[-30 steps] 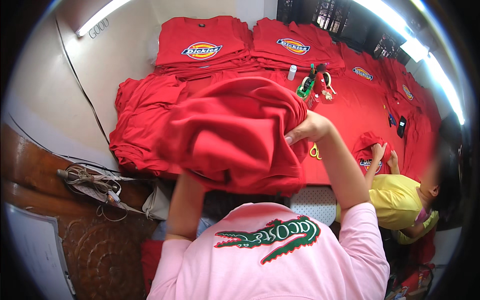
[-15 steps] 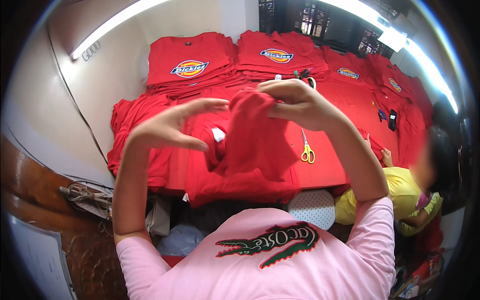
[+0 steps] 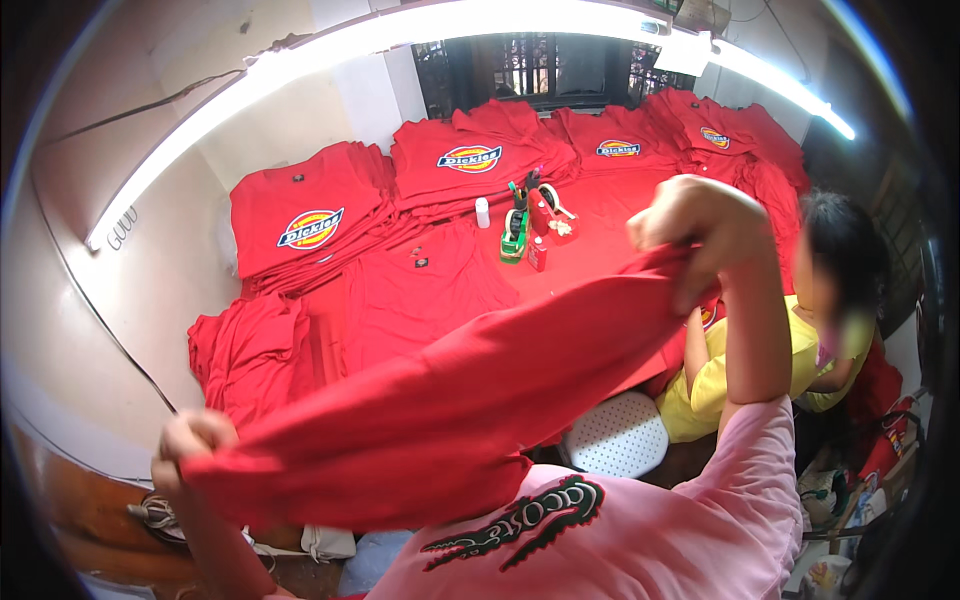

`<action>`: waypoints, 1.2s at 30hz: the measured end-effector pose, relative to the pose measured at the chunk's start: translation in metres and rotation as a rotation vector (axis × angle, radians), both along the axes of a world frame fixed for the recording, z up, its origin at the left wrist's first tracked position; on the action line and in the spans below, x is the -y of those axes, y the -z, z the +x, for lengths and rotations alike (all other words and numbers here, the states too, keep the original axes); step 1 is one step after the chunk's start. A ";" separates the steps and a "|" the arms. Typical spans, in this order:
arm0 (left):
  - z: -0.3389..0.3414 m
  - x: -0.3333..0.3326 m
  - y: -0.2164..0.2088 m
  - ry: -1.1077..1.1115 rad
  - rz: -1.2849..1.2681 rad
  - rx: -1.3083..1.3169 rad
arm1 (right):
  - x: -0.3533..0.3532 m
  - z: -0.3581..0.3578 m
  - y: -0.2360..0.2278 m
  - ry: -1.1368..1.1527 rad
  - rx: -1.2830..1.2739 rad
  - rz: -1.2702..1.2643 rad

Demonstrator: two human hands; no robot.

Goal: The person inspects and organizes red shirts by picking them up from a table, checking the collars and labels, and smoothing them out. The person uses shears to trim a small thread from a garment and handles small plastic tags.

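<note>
A red T-shirt (image 3: 440, 385) is stretched on a slant between my hands, in front of my chest and above the table's near edge. My left hand (image 3: 192, 445), low on the left and a little blurred, is closed round one end. Higher up on the right, my right hand (image 3: 705, 232) grips the other end with bent fingers. Below the stretched cloth, another red shirt (image 3: 425, 285) lies flat on the table. Part of the tabletop behind the held shirt is hidden.
Stacks of folded red shirts (image 3: 310, 215) with a printed logo line the table's back. A green tape dispenser (image 3: 514, 238), a white bottle (image 3: 482, 212) and a small red box (image 3: 538, 255) stand mid-table. A co-worker in a yellow top (image 3: 760, 350) sits at right, beside a white stool (image 3: 618, 435).
The bunched red shirt is now pulled out wide. My left hand has closed on it and moved down and left; my right hand has gone to the right. The view has shifted too.
</note>
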State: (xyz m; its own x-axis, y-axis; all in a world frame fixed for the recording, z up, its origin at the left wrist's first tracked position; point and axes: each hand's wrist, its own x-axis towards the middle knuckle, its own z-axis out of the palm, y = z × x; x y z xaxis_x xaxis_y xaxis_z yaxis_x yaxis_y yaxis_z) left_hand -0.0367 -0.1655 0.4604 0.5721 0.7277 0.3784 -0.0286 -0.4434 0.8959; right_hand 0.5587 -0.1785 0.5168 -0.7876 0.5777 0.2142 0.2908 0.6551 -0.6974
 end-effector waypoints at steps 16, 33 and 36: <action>0.007 -0.132 0.001 -0.470 0.599 -0.781 | -0.089 -0.022 0.036 0.809 0.638 0.991; -0.009 -0.042 0.300 -0.506 0.560 -1.037 | 0.005 -0.108 0.325 0.846 0.831 0.242; 0.000 0.006 0.370 -0.364 0.311 -1.052 | 0.041 -0.101 0.394 0.688 0.992 0.015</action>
